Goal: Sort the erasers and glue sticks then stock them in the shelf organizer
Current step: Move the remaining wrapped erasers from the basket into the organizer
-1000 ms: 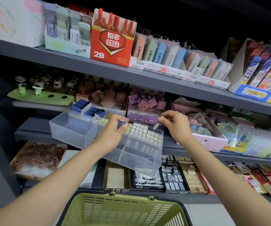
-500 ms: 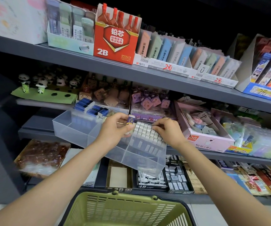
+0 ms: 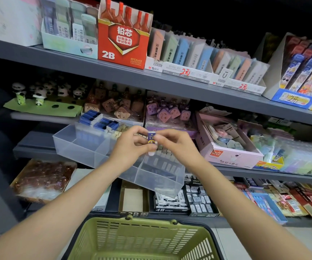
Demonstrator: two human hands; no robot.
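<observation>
While both hands pinch a small eraser (image 3: 151, 141) in a dark blue sleeve, left hand (image 3: 132, 145) and right hand (image 3: 174, 143) meet above the clear plastic organizer (image 3: 95, 152) on the grey shelf (image 3: 245, 170), its compartments packed with small blocky erasers; a slotted green basket (image 3: 144, 241) sits below.

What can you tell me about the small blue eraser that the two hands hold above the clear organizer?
The small eraser is a white block in a dark blue paper sleeve with yellow print; its white ends show above and below the sleeve. It stands nearly upright. The left hand and the right hand pinch it from either side with their fingertips. It is lifted above the clear organizer, which sits tilted on the middle shelf, over the rows of white erasers in it.
</observation>
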